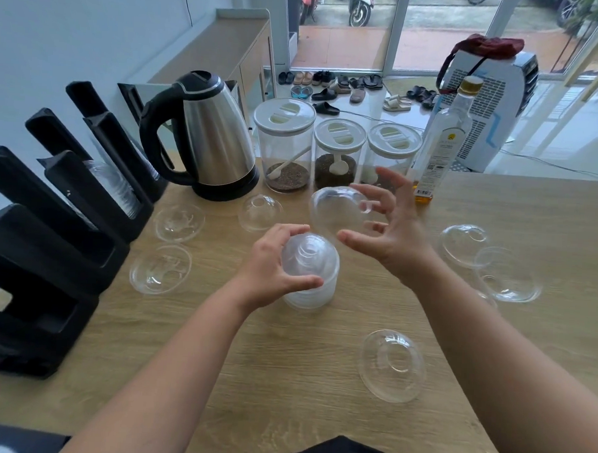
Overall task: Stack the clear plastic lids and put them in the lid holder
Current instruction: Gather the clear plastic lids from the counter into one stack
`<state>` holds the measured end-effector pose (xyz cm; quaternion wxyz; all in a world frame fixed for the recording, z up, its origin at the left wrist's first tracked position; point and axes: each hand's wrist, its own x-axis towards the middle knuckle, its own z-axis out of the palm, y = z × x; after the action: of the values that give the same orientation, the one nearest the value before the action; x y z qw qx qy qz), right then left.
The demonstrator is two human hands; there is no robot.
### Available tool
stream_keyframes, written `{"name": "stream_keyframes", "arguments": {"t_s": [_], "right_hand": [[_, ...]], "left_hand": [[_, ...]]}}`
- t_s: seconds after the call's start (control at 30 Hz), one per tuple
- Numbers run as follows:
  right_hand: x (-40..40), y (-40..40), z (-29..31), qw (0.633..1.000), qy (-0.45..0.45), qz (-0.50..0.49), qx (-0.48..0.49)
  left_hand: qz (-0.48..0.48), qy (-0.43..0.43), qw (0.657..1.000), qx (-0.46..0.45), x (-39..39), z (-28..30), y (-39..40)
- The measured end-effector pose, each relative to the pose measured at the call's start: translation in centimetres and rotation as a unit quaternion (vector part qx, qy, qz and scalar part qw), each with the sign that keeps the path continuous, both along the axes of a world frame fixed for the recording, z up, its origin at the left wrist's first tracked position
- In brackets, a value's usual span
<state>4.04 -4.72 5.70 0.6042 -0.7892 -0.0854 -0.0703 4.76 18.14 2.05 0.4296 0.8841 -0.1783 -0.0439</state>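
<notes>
My left hand (271,269) grips a stack of clear dome lids (311,276) standing on the wooden table (301,380). Just above and to the right of the stack, my right hand (386,226) holds a single clear dome lid (336,210), tilted, by its rim. Several loose lids lie around: two at the left (178,222) (160,270), one behind the stack (260,212), one near the front (392,365), and overlapping ones at the right (463,243) (509,281). The black lid holder (50,249) stands along the left edge, with clear lids in one slot (119,187).
A steel electric kettle (209,136) stands at the back left. Three clear jars with white lids (338,152) and a glass bottle (443,143) line the table's far edge. Beyond are a white appliance, shoes on the floor and a glass door.
</notes>
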Motion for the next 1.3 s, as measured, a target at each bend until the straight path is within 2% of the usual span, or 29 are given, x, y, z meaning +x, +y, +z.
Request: {"name": "stream_keyframes", "arguments": {"t_s": [0.13,0.3,0.5,0.73,0.87,1.03,1.13,1.3], "right_hand": [[-0.7,2.4,-0.9,0.995,-0.004,0.067,-0.078],[-0.9,3.5,-1.6,0.993,0.017,0.078,-0.092],[-1.1,4.7,-1.9,0.988,0.007,0.081,-0.130],[-1.2,4.5,-3.1,0.983,0.040,0.075,-0.160],[-1.2,4.5,-2.9,0.983,0.052,0.080,-0.159],[-0.9,4.4,-1.1,0.984,0.047,0.084,-0.153],[0.3,5.0,0.8,0.981,0.029,0.097,-0.166],[6.0,7.3,2.8,0.963,0.007,0.103,-0.251]], "left_hand": [[0.011,0.010,0.999,-0.038,-0.4,-0.6,0.1],[0.038,0.035,0.993,-0.102,-1.0,-0.9,0.5],[0.078,0.076,0.990,-0.088,-1.5,-1.3,3.2],[0.182,0.019,0.981,-0.057,-2.2,-0.7,9.3],[0.248,-0.042,0.965,0.073,-1.4,-1.3,13.2],[0.264,0.014,0.948,0.176,-0.9,-2.8,16.7],[0.253,0.050,0.944,0.207,-0.5,-3.2,17.7],[0.243,0.074,0.945,0.205,0.0,-2.5,18.2]]}}
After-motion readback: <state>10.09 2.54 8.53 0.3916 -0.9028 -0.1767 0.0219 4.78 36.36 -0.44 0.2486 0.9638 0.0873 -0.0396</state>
